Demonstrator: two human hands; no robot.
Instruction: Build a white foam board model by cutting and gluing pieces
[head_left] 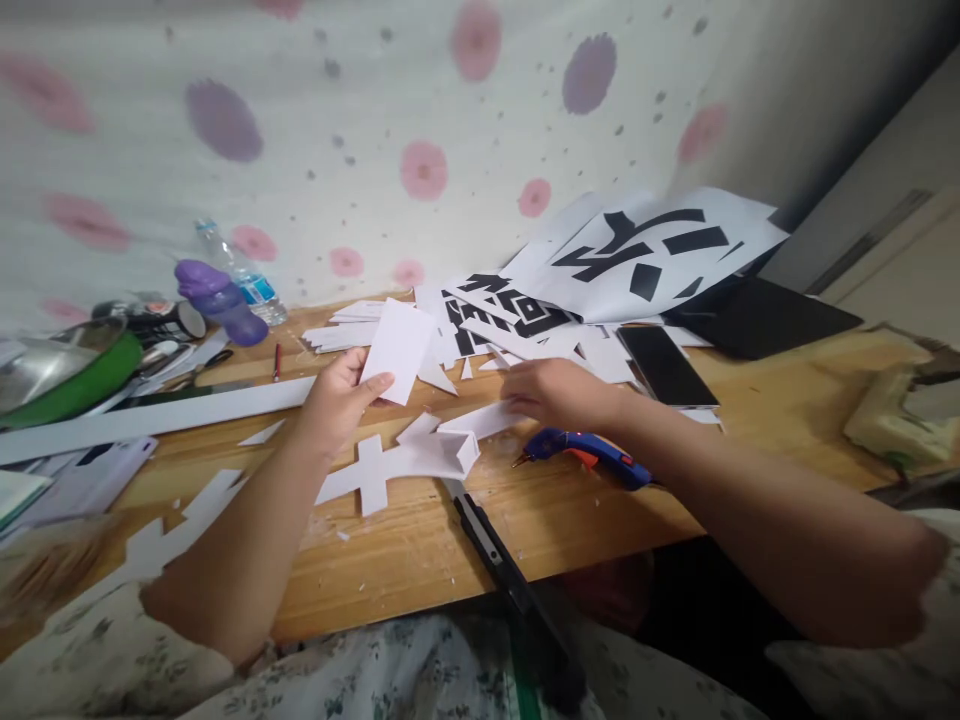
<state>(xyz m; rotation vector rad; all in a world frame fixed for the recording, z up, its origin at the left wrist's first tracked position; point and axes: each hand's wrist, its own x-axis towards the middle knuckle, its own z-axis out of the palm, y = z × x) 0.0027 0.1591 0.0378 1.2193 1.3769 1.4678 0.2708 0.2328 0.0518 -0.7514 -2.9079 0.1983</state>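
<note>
My left hand (337, 400) pinches a white rectangular card piece (399, 348) and holds it tilted just above the wooden table (570, 510). My right hand (559, 392) lies palm down over a white paper strip (480, 420), fingers curled on it. Between the hands, a folded white cross-shaped cutout (397, 465) rests on the table. A blue and orange glue gun (592, 452) sits right under my right wrist. A black utility knife (487, 535) lies near the table's front edge.
White card scraps and a long white strip (150, 415) cover the left side. Printed black-and-white sheets (637, 250), a phone (664, 365) and a black tablet (757, 315) lie at the back right. A purple bottle (217, 295), a water bottle (244, 275) and a green-rimmed bowl (67, 375) stand at the left.
</note>
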